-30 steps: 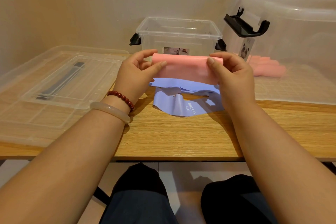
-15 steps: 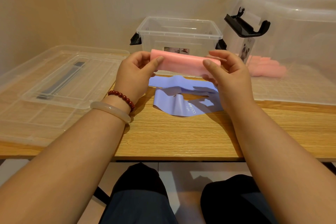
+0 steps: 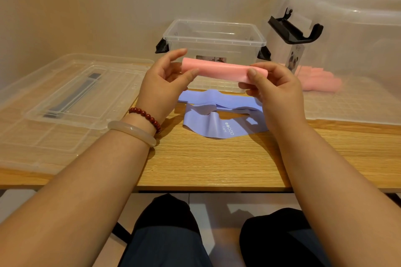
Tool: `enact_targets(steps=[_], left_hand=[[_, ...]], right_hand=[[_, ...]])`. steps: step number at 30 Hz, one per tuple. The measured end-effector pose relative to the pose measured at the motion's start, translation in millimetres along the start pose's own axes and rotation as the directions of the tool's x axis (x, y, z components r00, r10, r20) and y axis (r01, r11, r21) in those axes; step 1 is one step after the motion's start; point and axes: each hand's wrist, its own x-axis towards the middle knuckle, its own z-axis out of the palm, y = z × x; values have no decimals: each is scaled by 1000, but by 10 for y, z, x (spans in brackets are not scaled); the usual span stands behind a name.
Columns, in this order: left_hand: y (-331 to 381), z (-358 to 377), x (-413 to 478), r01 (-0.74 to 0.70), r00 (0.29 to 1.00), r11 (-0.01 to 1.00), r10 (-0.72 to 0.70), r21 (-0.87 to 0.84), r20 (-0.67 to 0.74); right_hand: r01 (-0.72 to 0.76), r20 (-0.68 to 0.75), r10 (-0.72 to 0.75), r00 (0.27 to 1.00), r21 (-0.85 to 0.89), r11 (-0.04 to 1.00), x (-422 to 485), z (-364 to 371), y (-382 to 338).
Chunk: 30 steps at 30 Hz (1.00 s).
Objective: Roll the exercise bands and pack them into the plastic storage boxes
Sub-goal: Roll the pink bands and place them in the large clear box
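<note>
Pink elastic band [image 3: 223,70], apparently fully rolled, is being pinched at both ends by left hand [image 3: 161,91] and right hand [image 3: 275,91], awaiting lowering into small clear plastic box [image 3: 214,34].

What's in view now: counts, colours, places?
pink roll: one, pink, held before the small box
purple band: count unclear where it overlaps, lavender, unrolled on the table under the hands
small box: one, clear with black latches, open, back centre of the table
large box: one, clear with a black latch, right of the table
packed rolls: several, pink, inside the large box
small lid: one, clear with grey handle, on the large lid
large lid: one, clear, left of the table
table: one, light wood
bead bracelet: one, dark red, left wrist
bangle: one, pale, left wrist
left hand: pinches the roll's left end
right hand: pinches its right end
</note>
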Motion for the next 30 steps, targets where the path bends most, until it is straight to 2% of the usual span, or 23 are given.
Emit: enact_targets(steps=[9,15,22,26,30], left_hand=[[1,13,-4,23,1000,1000,-24,-19,-4],[-45,12,19,48,998,999,-48,3,-39],[-1,70,-30,5,1000,996,-3,89,-28],[119,104,-4,-12,998,991,20,134,-61],[286,177,19,-32,997,985,42,167,-62]], right_hand=[[-43,0,43,999,-1,999,4,16,14],[37,58,-28,998,-168,985,26,7,81],[35,-18,-40,999,-231,972,20,3,45],[82,-22,-96,995,-350,933,79,41,-48],[70,-70,-108,992,-409,910,79,46,-186]])
